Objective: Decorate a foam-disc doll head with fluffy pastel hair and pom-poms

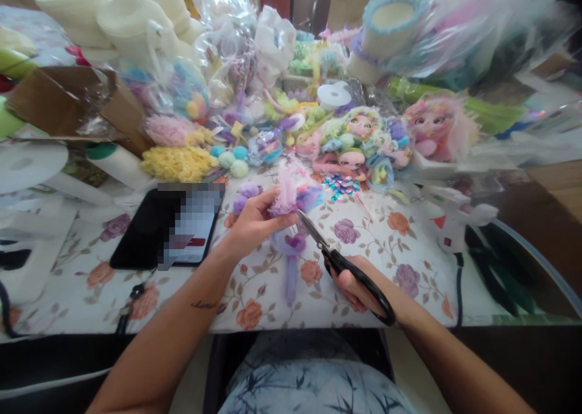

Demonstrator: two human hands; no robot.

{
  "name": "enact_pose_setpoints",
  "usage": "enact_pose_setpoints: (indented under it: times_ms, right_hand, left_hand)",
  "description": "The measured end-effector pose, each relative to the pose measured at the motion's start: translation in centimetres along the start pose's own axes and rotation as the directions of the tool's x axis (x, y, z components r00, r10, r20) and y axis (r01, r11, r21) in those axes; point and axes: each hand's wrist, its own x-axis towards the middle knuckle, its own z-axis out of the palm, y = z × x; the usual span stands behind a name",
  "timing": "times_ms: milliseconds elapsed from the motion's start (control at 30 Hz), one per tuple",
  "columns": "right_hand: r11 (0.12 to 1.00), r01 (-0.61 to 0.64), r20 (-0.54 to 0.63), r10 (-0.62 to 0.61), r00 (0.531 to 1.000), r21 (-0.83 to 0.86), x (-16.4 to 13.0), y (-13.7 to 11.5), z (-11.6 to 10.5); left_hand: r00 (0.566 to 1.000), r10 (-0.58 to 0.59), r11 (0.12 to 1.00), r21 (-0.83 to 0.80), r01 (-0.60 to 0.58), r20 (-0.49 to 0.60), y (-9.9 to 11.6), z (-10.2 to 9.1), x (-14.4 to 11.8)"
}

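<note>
A fluffy bundle (pixel 288 197) of pink, lilac and blue is at the centre, raised just above the cloth (pixel 359 308) in front of me. My left hand (pixel 255 220) is closed to a narrow pinch on it, the thumb at the near edge and the fingers on the far side. My right hand (pixel 353 288) is wrapped about the black handles of the scissors (pixel 325 248). Their blades are nearly together and point up and leftward, the tips at the bundle's lower right edge; I cannot tell whether they bite into it. A lilac strip (pixel 290 277) lies below the bundle, running toward me; I cannot tell whether the 2 are joined.

Just left of the bundle lie purple pompoms (pixel 248 191). Beyond it, to the right, sequins (pixel 341 187) are spread in a loose patch. Behind these are 3 doll heads: 1 with pale green hair (pixel 361 123), 1 lower (pixel 352 159), and 1 pink (pixel 430 123) farther right. A white spool (pixel 334 95) lies flat behind the middle of the heap.

To my left, a phone (pixel 140 232), partly blurred out, rests on the cloth near my forearm. Beyond it are yellow yarn (pixel 177 164) and an open carton (pixel 54 99). To my right, a white glue gun (pixel 452 226) stands beside dark pliers (pixel 488 262).
</note>
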Motion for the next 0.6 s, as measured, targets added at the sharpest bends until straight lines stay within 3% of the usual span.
enact_pose_setpoints:
  times_ms: [600]
  right_hand:
    - [1.0, 0.007, -0.026, -0.007, 1.0, 0.014, 0.19, -0.05, 0.13]
  left_hand:
    - [1.0, -0.022, 0.999, 0.043, 0.022, 0.019, 0.23, -0.07, 0.0]
